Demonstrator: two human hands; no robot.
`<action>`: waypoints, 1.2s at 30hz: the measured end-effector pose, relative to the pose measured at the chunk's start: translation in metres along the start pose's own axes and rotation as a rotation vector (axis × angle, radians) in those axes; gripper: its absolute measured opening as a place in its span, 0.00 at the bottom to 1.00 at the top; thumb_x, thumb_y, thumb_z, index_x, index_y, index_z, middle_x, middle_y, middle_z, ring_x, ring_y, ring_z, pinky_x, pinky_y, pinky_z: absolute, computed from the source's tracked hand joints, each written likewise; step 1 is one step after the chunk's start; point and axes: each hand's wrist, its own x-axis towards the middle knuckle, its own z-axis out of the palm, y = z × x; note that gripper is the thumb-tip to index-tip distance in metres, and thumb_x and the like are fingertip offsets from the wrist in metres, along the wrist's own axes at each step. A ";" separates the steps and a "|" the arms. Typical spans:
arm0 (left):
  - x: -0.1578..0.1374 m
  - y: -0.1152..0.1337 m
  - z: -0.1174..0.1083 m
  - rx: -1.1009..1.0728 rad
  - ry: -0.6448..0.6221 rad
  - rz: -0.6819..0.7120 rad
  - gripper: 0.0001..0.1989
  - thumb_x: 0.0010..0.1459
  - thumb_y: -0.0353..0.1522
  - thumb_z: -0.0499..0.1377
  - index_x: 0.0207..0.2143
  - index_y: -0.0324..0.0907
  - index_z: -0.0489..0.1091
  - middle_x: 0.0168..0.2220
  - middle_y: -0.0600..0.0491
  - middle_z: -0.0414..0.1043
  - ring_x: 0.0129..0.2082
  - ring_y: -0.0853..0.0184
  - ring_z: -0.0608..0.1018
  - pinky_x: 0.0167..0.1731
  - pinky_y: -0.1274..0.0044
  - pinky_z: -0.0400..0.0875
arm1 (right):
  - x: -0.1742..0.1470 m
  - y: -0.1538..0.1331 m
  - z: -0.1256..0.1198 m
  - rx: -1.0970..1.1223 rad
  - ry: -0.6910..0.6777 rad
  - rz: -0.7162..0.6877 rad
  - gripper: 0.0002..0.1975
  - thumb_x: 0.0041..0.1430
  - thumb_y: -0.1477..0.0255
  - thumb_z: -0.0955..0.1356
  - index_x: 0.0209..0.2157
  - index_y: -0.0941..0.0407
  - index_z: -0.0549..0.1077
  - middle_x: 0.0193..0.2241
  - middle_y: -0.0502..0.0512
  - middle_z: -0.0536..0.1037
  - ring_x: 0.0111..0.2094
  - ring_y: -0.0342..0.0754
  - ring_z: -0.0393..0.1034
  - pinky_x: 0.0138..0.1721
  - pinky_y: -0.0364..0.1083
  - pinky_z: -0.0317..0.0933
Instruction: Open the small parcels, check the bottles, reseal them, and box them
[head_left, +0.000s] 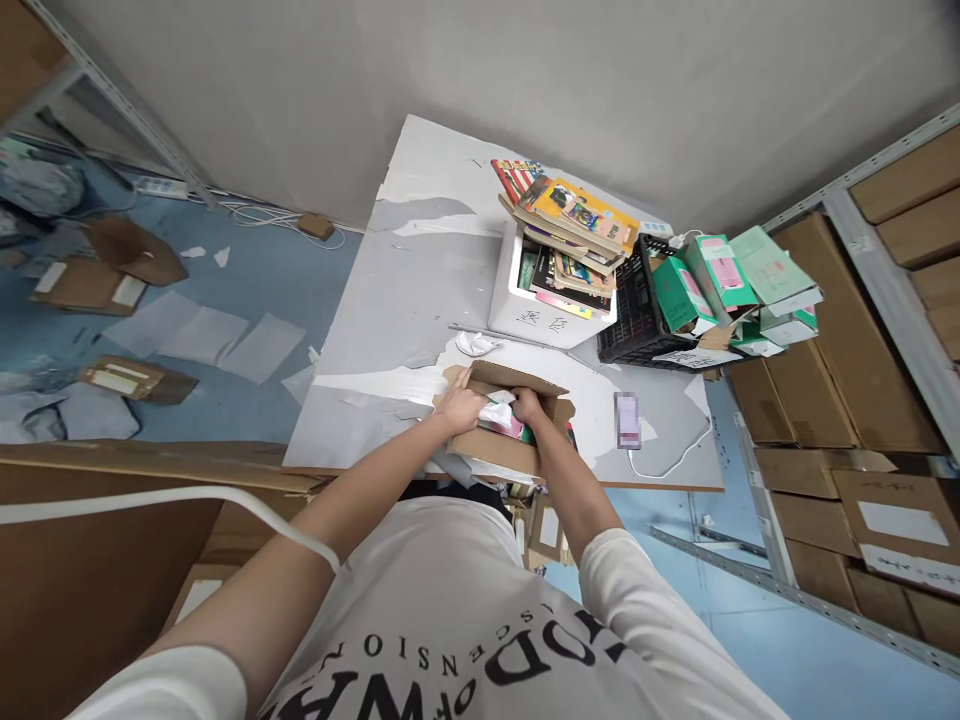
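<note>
An opened cardboard box (pixel 499 452) lies on the table in front of me, its far flap standing up. Crumpled white paper (pixel 496 412) and a pink and green item (pixel 516 428) show inside it. My left hand (pixel 459 405) is closed over the box's left end, the fingers pointing away from me. Reaching in at the right side, my right hand (pixel 527 405) is curled against the white paper; its fingertips are hidden. Another crumpled piece of white paper (pixel 477 344) sits just behind the box.
Beyond the box, a white foam box (pixel 551 318) holds stacked books (pixel 585 215). Right of it stands a black crate (pixel 626 320) with green boxes (pixel 720 275). A phone (pixel 628 420) on a cable lies at the right. Shelves of cartons (pixel 900 510) flank the table (pixel 352 330).
</note>
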 end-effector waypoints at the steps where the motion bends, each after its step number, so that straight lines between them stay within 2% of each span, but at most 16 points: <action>1: 0.002 0.000 -0.001 0.006 -0.008 -0.004 0.12 0.46 0.27 0.55 0.31 0.41 0.76 0.27 0.47 0.78 0.34 0.57 0.80 0.63 0.59 0.36 | -0.004 0.003 -0.001 0.028 0.023 -0.046 0.12 0.48 0.80 0.65 0.32 0.54 0.77 0.37 0.56 0.80 0.40 0.51 0.73 0.45 0.45 0.65; 4: 0.008 -0.002 -0.002 0.007 -0.032 -0.046 0.11 0.46 0.28 0.56 0.30 0.40 0.76 0.26 0.46 0.78 0.34 0.57 0.80 0.63 0.59 0.39 | -0.014 0.005 -0.001 0.099 0.093 -0.163 0.17 0.48 0.82 0.61 0.37 0.54 0.75 0.40 0.54 0.78 0.43 0.50 0.71 0.50 0.47 0.63; 6: 0.012 -0.004 -0.003 -0.018 -0.040 -0.076 0.10 0.45 0.27 0.57 0.30 0.40 0.76 0.26 0.46 0.78 0.36 0.57 0.80 0.63 0.59 0.40 | -0.019 0.003 -0.003 0.180 0.154 -0.204 0.17 0.50 0.81 0.60 0.39 0.54 0.72 0.40 0.54 0.77 0.42 0.48 0.70 0.51 0.48 0.63; 8: 0.016 -0.006 -0.003 -0.063 -0.030 -0.085 0.11 0.44 0.26 0.58 0.31 0.41 0.76 0.28 0.47 0.78 0.38 0.56 0.79 0.63 0.60 0.42 | -0.025 0.001 -0.009 0.411 0.229 -0.195 0.13 0.53 0.77 0.60 0.39 0.53 0.70 0.40 0.53 0.76 0.40 0.46 0.70 0.48 0.49 0.66; 10: 0.017 -0.007 -0.001 -0.137 0.021 -0.101 0.11 0.45 0.26 0.57 0.32 0.42 0.75 0.31 0.47 0.78 0.42 0.56 0.78 0.62 0.60 0.45 | -0.033 0.000 -0.018 0.758 0.275 -0.148 0.08 0.55 0.71 0.62 0.39 0.52 0.66 0.40 0.52 0.75 0.38 0.45 0.71 0.44 0.49 0.69; 13: 0.018 -0.006 0.000 -0.362 0.156 -0.172 0.09 0.49 0.28 0.56 0.31 0.43 0.75 0.32 0.49 0.78 0.43 0.56 0.77 0.59 0.62 0.55 | -0.051 -0.001 -0.034 1.136 0.278 -0.116 0.14 0.54 0.63 0.65 0.41 0.51 0.62 0.41 0.51 0.73 0.39 0.43 0.72 0.42 0.49 0.70; 15: 0.018 -0.003 -0.001 -0.608 0.252 -0.289 0.08 0.51 0.31 0.57 0.33 0.42 0.74 0.33 0.49 0.78 0.41 0.57 0.78 0.52 0.64 0.65 | -0.064 -0.004 -0.042 1.274 0.372 -0.123 0.17 0.54 0.61 0.66 0.43 0.50 0.60 0.43 0.52 0.73 0.41 0.44 0.72 0.43 0.50 0.70; 17: 0.017 0.004 -0.006 -0.885 0.370 -0.431 0.11 0.50 0.35 0.59 0.35 0.39 0.74 0.35 0.47 0.78 0.40 0.57 0.78 0.45 0.67 0.71 | -0.075 -0.013 -0.046 1.353 0.481 -0.128 0.18 0.54 0.60 0.65 0.44 0.51 0.60 0.44 0.53 0.72 0.43 0.44 0.71 0.43 0.49 0.70; 20: 0.009 0.019 -0.019 -1.269 0.510 -0.504 0.20 0.45 0.37 0.64 0.40 0.36 0.72 0.39 0.45 0.77 0.41 0.58 0.78 0.42 0.69 0.73 | -0.087 -0.035 -0.044 1.268 0.431 -0.150 0.18 0.54 0.59 0.66 0.43 0.52 0.61 0.44 0.55 0.73 0.41 0.46 0.72 0.40 0.48 0.70; 22: -0.003 0.028 -0.030 -1.505 0.482 -0.457 0.25 0.41 0.35 0.66 0.44 0.36 0.70 0.40 0.45 0.77 0.41 0.58 0.78 0.42 0.68 0.74 | -0.092 -0.054 -0.040 1.092 0.373 -0.139 0.17 0.54 0.59 0.65 0.42 0.53 0.62 0.42 0.55 0.74 0.38 0.47 0.72 0.37 0.47 0.70; 25: -0.030 0.036 -0.046 -1.777 0.396 -0.378 0.29 0.39 0.33 0.67 0.46 0.38 0.69 0.43 0.46 0.77 0.41 0.57 0.79 0.42 0.66 0.75 | -0.095 -0.085 -0.031 0.778 0.420 -0.122 0.17 0.57 0.58 0.62 0.43 0.55 0.65 0.39 0.55 0.75 0.38 0.48 0.71 0.40 0.47 0.69; 27: -0.047 0.035 -0.055 -1.865 0.498 -0.392 0.28 0.39 0.33 0.67 0.46 0.39 0.69 0.45 0.46 0.76 0.42 0.58 0.79 0.43 0.65 0.75 | -0.096 -0.106 -0.022 0.604 0.454 -0.172 0.16 0.57 0.58 0.62 0.40 0.55 0.67 0.36 0.54 0.75 0.39 0.48 0.70 0.44 0.47 0.66; 29: -0.060 0.027 -0.060 -1.879 0.716 -0.521 0.26 0.40 0.34 0.68 0.45 0.39 0.69 0.44 0.46 0.76 0.42 0.58 0.79 0.43 0.65 0.75 | -0.098 -0.124 -0.011 0.517 0.423 -0.262 0.15 0.57 0.58 0.63 0.37 0.56 0.70 0.35 0.53 0.74 0.39 0.47 0.69 0.46 0.47 0.65; 31: -0.072 0.012 -0.058 -1.845 0.900 -0.690 0.24 0.40 0.33 0.69 0.42 0.38 0.70 0.42 0.46 0.76 0.39 0.59 0.80 0.41 0.66 0.77 | -0.099 -0.133 -0.001 0.524 0.259 -0.375 0.16 0.57 0.58 0.64 0.39 0.57 0.71 0.37 0.54 0.74 0.36 0.45 0.69 0.43 0.45 0.65; 34: -0.094 -0.027 -0.044 -1.708 1.046 -0.897 0.22 0.40 0.30 0.69 0.41 0.37 0.71 0.41 0.46 0.76 0.38 0.60 0.80 0.38 0.68 0.78 | -0.097 -0.122 0.000 0.547 -0.024 -0.501 0.25 0.56 0.61 0.66 0.53 0.56 0.66 0.47 0.57 0.72 0.34 0.42 0.69 0.38 0.44 0.66; 36: -0.111 -0.058 -0.027 -1.508 1.100 -1.071 0.21 0.40 0.28 0.69 0.41 0.37 0.72 0.42 0.46 0.76 0.39 0.61 0.80 0.38 0.70 0.78 | -0.092 -0.101 -0.010 0.436 -0.047 -0.502 0.31 0.55 0.64 0.68 0.59 0.55 0.61 0.51 0.59 0.69 0.35 0.42 0.70 0.42 0.46 0.66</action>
